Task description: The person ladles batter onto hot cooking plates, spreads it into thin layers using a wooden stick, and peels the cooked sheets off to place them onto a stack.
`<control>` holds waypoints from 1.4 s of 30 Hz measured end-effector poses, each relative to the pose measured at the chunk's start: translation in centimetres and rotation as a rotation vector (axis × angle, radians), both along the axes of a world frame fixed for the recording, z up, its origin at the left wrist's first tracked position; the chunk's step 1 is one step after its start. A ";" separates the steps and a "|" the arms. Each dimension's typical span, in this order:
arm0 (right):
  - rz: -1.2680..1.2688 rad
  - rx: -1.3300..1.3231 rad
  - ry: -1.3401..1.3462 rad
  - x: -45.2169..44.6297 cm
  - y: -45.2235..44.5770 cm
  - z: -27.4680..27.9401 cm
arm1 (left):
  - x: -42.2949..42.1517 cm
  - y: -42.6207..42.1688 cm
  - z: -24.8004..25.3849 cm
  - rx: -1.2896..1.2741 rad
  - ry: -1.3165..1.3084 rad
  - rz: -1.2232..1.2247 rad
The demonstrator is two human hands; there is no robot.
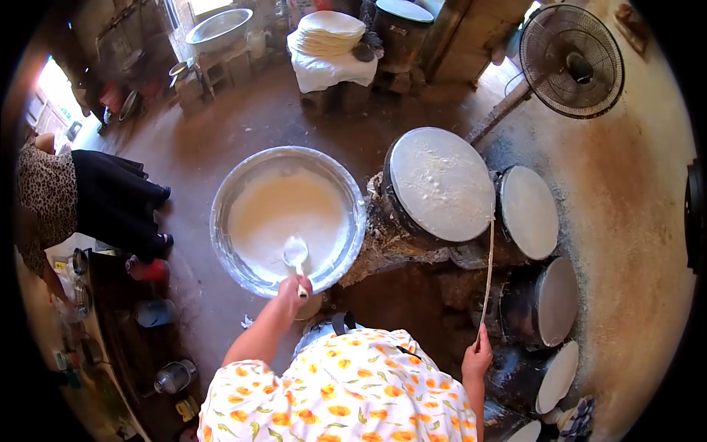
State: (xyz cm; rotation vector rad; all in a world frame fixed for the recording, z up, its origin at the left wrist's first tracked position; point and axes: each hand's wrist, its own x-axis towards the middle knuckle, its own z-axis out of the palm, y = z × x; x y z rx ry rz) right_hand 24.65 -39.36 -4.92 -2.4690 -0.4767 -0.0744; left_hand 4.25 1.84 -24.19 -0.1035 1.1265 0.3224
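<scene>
Two closed grips: left hand (294, 286) round a white long-handled ladle (295, 253), inside the near edge of a wide silvery metal basin (356, 221) of creamy liquid (283, 195), likely so drips fall back; right hand (477, 359) round a long thin pale stick (489, 272), tip by a big round whitish griddle's (442, 184) right edge, likely sparing reach.
</scene>
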 end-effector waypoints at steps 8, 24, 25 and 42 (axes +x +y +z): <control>0.032 0.036 -0.054 -0.3 2.0 -0.6 | 1.2 6.3 -5.2 0.055 -0.134 0.077; 0.115 0.040 -0.129 0.7 1.7 -2.0 | -0.3 11.7 4.8 0.382 -0.260 0.009; 0.117 0.032 -0.119 1.0 1.6 -2.1 | -1.2 11.0 7.0 0.417 -0.233 -0.014; 0.075 0.389 0.444 5.8 1.9 -5.6 | -8.6 -1.4 37.7 1.307 0.129 -0.218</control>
